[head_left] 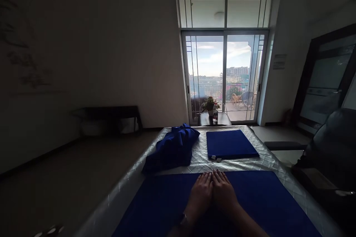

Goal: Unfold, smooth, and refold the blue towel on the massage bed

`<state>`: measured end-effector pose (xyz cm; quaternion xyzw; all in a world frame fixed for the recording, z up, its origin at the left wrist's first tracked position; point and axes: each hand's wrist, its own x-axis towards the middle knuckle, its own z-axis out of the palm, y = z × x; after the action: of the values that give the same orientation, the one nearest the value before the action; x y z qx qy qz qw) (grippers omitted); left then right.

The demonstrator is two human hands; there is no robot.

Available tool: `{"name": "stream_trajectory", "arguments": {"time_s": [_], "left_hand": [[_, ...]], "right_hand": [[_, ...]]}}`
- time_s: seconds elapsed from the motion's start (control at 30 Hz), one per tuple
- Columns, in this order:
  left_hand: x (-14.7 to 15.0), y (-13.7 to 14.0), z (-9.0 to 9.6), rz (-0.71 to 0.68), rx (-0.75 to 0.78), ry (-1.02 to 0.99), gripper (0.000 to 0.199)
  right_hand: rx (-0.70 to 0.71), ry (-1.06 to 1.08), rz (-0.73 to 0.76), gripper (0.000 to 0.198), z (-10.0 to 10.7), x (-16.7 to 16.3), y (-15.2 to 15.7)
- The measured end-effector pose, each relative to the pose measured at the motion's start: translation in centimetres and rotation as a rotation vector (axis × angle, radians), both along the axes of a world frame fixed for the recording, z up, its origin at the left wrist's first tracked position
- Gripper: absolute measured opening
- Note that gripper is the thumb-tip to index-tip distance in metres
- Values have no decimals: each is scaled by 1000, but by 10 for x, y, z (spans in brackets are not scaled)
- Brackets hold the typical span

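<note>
A dark blue cloth (256, 196) is spread out on the near part of the table. My left hand (201, 189) lies palm down on it near its far edge, fingers stretched forward, with a band on the wrist. Right beside it, my right hand (222, 187) rests flat too, its fingers extended and the two hands touching. Beyond them on the right is a neatly folded blue cloth (232, 143) with small white tags at its near edge. To its left, a crumpled blue cloth (175, 148) lies in a loose heap.
The table (200, 161) wears a shiny quilted silver cover. A black office chair (330, 148) stands at the right, and a dark bench (111, 118) sits by the left wall. Past the table's far end, a small table (222, 119) carries a potted plant (210, 105) and a bottle (215, 113).
</note>
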<state>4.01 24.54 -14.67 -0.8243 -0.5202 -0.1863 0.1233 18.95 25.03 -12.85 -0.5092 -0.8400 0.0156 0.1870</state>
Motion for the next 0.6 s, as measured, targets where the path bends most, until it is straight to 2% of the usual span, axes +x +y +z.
{"name": "stream_trajectory", "arguments": {"time_s": [0.13,0.43,0.53,0.6], "left_hand": [[-1,0,3,-5,-32,-10,49],[-6,-2,5,-19,-77,-19,48],[-30,-4,9,33,-143,-33,49],[-63,-6,10,70,-181,-29,50]], "right_hand": [[-87,31,51,58,4,2,-3],[-143,5,48,59,16,2,-11],[-172,-3,27,62,19,13,-13],[-176,-3,2,65,18,34,-11]]}}
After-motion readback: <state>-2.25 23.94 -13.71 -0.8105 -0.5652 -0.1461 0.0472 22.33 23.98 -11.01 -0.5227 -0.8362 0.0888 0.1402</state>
